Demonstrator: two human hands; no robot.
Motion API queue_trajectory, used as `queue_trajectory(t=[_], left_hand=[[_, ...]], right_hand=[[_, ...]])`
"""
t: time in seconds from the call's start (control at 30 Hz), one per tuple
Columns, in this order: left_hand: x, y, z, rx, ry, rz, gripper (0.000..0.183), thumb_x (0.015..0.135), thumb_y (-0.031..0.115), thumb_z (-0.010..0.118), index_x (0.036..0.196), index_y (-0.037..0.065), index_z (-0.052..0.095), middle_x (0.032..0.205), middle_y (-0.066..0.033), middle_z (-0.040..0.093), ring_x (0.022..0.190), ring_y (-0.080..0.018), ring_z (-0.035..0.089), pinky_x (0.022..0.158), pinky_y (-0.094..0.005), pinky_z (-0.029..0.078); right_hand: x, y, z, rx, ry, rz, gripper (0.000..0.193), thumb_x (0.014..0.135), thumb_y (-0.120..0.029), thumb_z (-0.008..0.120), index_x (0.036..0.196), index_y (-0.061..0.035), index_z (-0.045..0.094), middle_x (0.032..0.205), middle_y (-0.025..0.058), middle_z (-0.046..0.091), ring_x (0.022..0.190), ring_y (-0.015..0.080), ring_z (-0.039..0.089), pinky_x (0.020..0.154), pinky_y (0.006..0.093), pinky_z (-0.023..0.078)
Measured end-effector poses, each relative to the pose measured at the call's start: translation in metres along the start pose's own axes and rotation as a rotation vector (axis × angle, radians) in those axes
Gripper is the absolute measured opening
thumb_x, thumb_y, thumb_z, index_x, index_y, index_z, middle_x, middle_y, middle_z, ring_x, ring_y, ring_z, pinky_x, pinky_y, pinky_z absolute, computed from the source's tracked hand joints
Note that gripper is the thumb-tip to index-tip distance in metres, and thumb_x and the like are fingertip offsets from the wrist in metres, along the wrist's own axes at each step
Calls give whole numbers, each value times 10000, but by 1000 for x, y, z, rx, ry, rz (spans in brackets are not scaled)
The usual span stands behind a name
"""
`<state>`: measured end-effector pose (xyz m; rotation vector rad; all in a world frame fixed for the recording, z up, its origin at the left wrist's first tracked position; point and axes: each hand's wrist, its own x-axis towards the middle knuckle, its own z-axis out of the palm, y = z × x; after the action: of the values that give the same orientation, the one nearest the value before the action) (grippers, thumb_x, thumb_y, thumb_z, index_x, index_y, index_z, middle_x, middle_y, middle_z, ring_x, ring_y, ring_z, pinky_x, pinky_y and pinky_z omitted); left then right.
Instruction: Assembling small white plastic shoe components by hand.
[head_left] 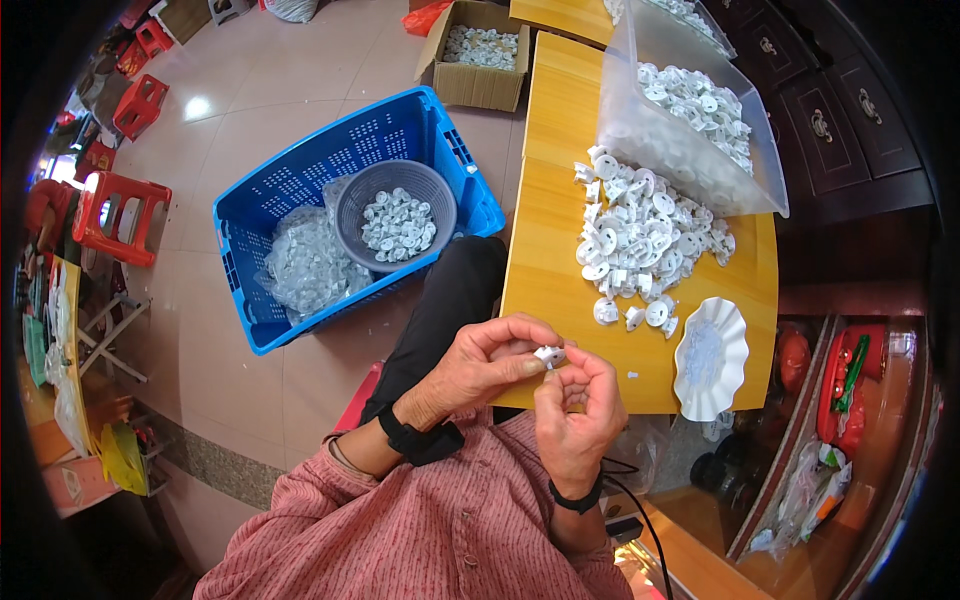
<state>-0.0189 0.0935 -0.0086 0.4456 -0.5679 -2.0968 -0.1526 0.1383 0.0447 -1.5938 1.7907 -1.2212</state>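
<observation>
My left hand [490,358] pinches a small white round plastic part [548,354] between thumb and fingertips, just off the table's near left edge. Close beside it, my right hand [578,405] is closed, its thumb and forefinger pressed on a tiny clear plastic piece [549,367] at the white part's underside. The tiny piece is mostly hidden by the fingertips. A loose pile of similar white plastic parts [645,230] lies on the yellow wooden table [545,270] ahead. To the right of my hands, a white wavy-rimmed dish [735,345] holds many tiny clear pieces [703,350].
A clear plastic bin [640,120] of white parts leans over the pile. Left on the floor, a blue crate [290,180] holds a grey basket [350,225] of parts and a filled clear bag [315,265]. A cardboard box [478,88] stands beyond; red stools [125,215] stand far left.
</observation>
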Motion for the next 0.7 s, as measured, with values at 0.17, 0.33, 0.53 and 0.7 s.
queue_trajectory(t=[0.17, 0.33, 0.53, 0.7], left_hand=[[0, -4, -4, 91, -28, 44, 240, 927, 6, 633, 1165, -11, 605, 1193, -80, 581, 1123, -156, 578, 1008, -306, 458], [0, 0, -2, 58, -20, 9, 228, 920, 13, 647, 1144, -10, 618, 1184, -87, 581, 1130, -153, 567, 1011, -306, 453], [2, -3, -7, 197, -79, 90, 206, 913, 19, 657, 1116, -11, 632, 1165, -92, 582, 1120, -158, 571, 1005, -303, 455], [2, -4, -7, 191, -77, 104, 219, 913, 28, 661, 1124, -15, 625, 1168, -95, 588, 1119, -169, 579, 1007, -310, 457]], right_hand=[[-1, 3, 2, 37, 3, 4, 306, 781, 69, 645, 1076, 5, 595, 739, 43, 622, 582, 79, 571, 505, 220, 465], [0, 0, -2, 35, -14, 29, 303, 784, 71, 643, 1076, 5, 596, 737, 46, 622, 585, 78, 571, 511, 218, 464], [-1, 5, 0, 35, 1, -6, 299, 787, 69, 642, 1076, 5, 598, 747, 50, 628, 597, 93, 581, 515, 229, 471], [0, 6, -2, 128, -37, 52, 280, 819, 52, 649, 1092, 20, 597, 788, 60, 638, 644, 107, 604, 567, 236, 495]])
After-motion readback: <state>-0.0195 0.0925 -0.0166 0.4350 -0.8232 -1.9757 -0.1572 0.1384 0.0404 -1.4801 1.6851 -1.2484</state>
